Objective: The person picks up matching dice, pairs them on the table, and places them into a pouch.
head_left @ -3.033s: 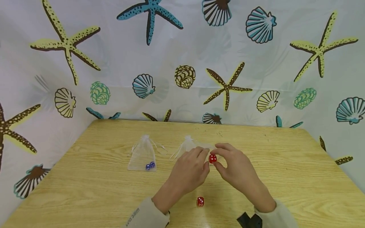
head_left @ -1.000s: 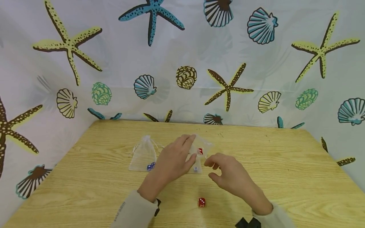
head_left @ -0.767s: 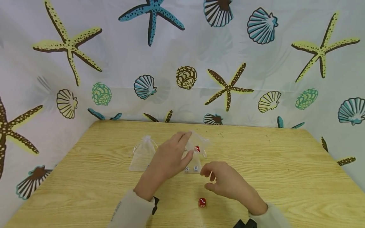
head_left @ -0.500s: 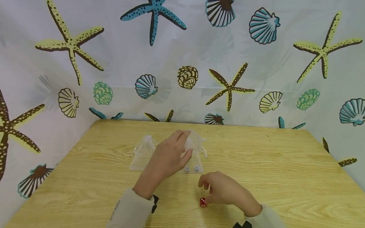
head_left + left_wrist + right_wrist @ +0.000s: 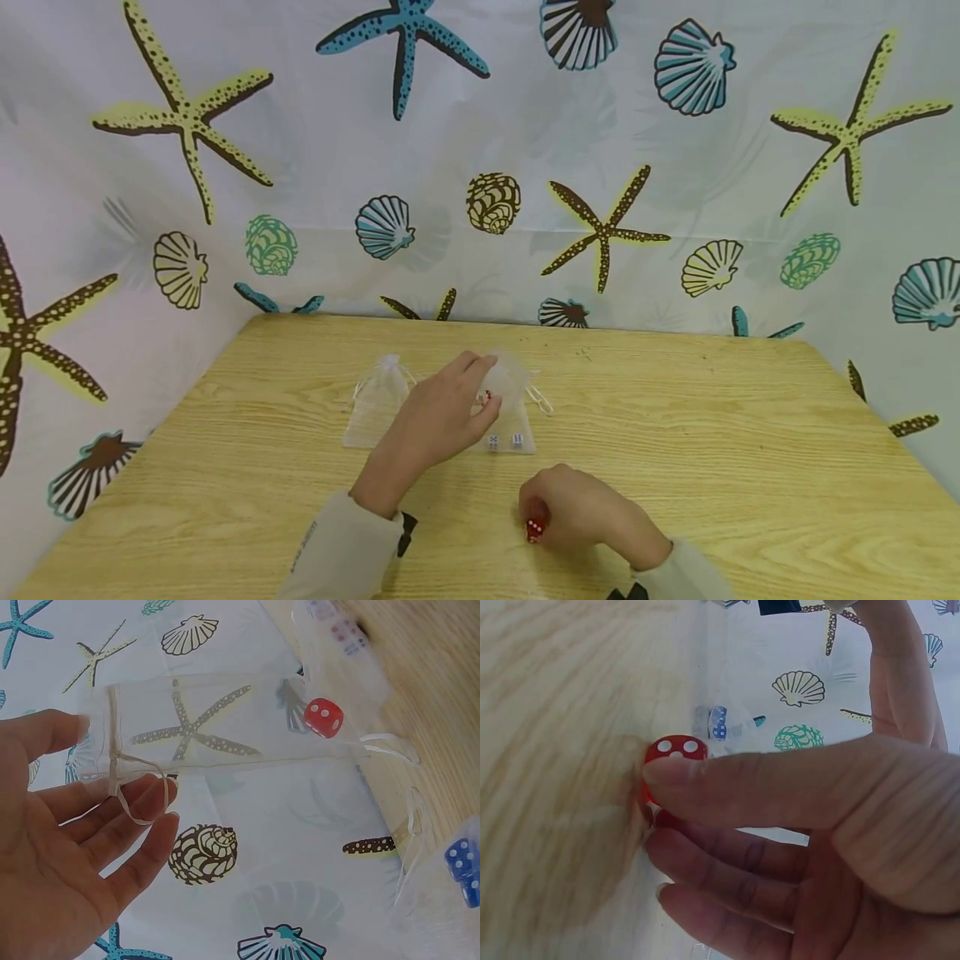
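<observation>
My left hand (image 5: 438, 404) holds up a sheer white drawstring bag (image 5: 508, 379) by its mouth, thumb on one side and fingers on the other. A red die (image 5: 324, 718) sits at the bottom of this bag in the left wrist view. My right hand (image 5: 581, 508) pinches another red die (image 5: 676, 746) between thumb and fingers, low at the tabletop. Its thumb covers part of that die in the right wrist view.
A sheer bag with white dice (image 5: 517, 441) lies behind the left hand. Farther left lies another sheer bag (image 5: 371, 412); its blue dice (image 5: 463, 866) show in the left wrist view. The wooden table (image 5: 720, 433) ends at a shell-patterned cloth (image 5: 465, 275).
One red die went from the right hand into the bag. The left hand drew that bag leftward. My right hand came down toward me and took hold of the other red die.
</observation>
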### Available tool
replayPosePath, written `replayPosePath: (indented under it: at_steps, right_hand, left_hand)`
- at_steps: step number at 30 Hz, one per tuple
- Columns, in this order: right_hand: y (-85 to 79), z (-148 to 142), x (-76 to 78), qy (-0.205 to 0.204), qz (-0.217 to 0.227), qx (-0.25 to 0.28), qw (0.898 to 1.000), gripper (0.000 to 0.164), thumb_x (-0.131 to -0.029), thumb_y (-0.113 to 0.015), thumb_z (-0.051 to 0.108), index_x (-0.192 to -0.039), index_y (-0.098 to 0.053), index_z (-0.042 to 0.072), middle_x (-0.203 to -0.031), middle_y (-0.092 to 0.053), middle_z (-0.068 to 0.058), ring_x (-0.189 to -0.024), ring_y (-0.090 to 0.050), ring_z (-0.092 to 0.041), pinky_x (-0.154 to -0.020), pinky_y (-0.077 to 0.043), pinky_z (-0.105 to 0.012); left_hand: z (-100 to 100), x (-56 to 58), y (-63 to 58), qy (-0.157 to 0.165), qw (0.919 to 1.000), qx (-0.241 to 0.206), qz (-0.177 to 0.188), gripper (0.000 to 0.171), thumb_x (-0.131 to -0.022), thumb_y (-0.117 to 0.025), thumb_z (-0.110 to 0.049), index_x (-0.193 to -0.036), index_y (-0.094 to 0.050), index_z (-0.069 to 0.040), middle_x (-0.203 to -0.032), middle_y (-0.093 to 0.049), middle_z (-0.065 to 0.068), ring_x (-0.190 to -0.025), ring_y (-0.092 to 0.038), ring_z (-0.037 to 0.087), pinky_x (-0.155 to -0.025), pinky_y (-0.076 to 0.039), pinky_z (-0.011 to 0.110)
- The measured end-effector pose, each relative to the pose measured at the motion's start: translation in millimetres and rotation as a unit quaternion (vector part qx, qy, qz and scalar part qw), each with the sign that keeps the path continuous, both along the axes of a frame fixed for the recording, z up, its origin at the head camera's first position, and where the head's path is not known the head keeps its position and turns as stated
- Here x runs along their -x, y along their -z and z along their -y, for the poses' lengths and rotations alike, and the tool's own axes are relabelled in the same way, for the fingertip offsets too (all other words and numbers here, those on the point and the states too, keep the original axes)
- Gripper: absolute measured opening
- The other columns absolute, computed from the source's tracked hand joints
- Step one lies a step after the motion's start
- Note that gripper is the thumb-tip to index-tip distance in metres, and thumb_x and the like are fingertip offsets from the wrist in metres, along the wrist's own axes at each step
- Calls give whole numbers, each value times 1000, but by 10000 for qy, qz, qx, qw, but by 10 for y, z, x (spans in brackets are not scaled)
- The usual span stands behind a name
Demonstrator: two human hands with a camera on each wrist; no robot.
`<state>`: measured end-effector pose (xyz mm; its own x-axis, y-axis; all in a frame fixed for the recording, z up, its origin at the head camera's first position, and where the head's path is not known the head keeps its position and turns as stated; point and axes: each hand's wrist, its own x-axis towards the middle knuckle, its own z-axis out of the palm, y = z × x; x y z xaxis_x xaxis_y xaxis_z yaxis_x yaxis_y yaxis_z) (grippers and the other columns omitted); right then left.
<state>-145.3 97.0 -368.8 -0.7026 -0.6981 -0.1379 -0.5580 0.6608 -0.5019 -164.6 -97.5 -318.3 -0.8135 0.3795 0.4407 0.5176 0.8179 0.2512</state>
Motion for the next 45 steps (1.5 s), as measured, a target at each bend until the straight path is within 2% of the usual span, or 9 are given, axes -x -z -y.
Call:
replayPosePath:
  at_steps: [8,13,18,21,24,27,34,40,45]
  right_hand:
    - [-2,-1,7,61,-75,-128,9999,23,-65,-74,-7,-72,-67,13,-64,-55,10,-57,-45,-1,-53,-41,-18]
    - [-33,-26,12,62,-143,-22,9999,21,-66,-73,-6,-72,-67,13,-65,-56,10,-58,-45,-1,-54,-41,-19]
    - [-130,-107,32,70,-246,206,9995,15,-73,-72,-2,-75,-68,12,-69,-60,6,-61,-47,-2,-56,-42,-20]
    - [-227,-197,50,49,-599,446,9972,9,-77,-72,2,-82,-69,9,-76,-63,4,-65,-51,-3,-60,-44,-19]
    - [-343,-289,53,134,-938,648,9934,10,-81,-70,3,-90,-69,7,-82,-64,2,-69,-54,-5,-62,-47,-20]
    - [-457,-361,36,332,-1245,786,9885,12,-81,-70,2,-93,-69,6,-84,-64,2,-71,-55,-6,-64,-49,-21]
    - [-629,-436,-44,760,-1929,1223,9706,11,-82,-70,4,-92,-69,8,-85,-63,2,-73,-56,-9,-67,-52,-26]
    - [-685,-421,-93,1090,-2455,1710,9479,18,-80,-73,1,-96,-70,7,-88,-63,1,-74,-57,-8,-67,-53,-24]
    - [-685,-404,-106,1307,-2769,1991,9309,21,-78,-73,-2,-97,-69,6,-90,-62,-1,-76,-58,-11,-68,-54,-25]
  left_hand:
    - [0,14,17,9,9996,100,248,45,-92,-59,-20,-132,-54,-1,-119,-60,11,-87,-64,21,-68,-54,37]
    - [-6,7,17,5,9996,112,268,43,-91,-60,-20,-130,-55,-1,-118,-60,12,-88,-64,22,-70,-54,37]
    - [-29,0,20,63,9995,103,298,44,-92,-60,-21,-130,-54,-1,-121,-60,11,-90,-64,22,-70,-54,37]
    - [-49,-6,24,138,9993,136,318,46,-92,-60,-21,-133,-52,-2,-123,-59,10,-86,-64,19,-67,-53,35]
    - [-68,-13,21,182,9993,194,246,47,-92,-60,-22,-134,-51,-2,-124,-58,10,-81,-62,17,-65,-52,33]
    - [-83,-18,16,206,9995,208,151,47,-92,-60,-22,-134,-51,-2,-124,-58,10,-75,-60,14,-61,-50,30]
    - [-144,-53,-9,411,9991,60,109,48,-92,-61,-21,-135,-51,-2,-126,-58,9,-76,-63,11,-59,-49,25]
    - [-229,-85,3,542,9983,165,97,47,-92,-61,-20,-134,-51,-1,-124,-58,10,-75,-63,14,-62,-52,26]
    - [-295,-106,40,676,9970,328,209,48,-92,-60,-22,-135,-50,-2,-124,-58,10,-70,-60,11,-61,-51,26]
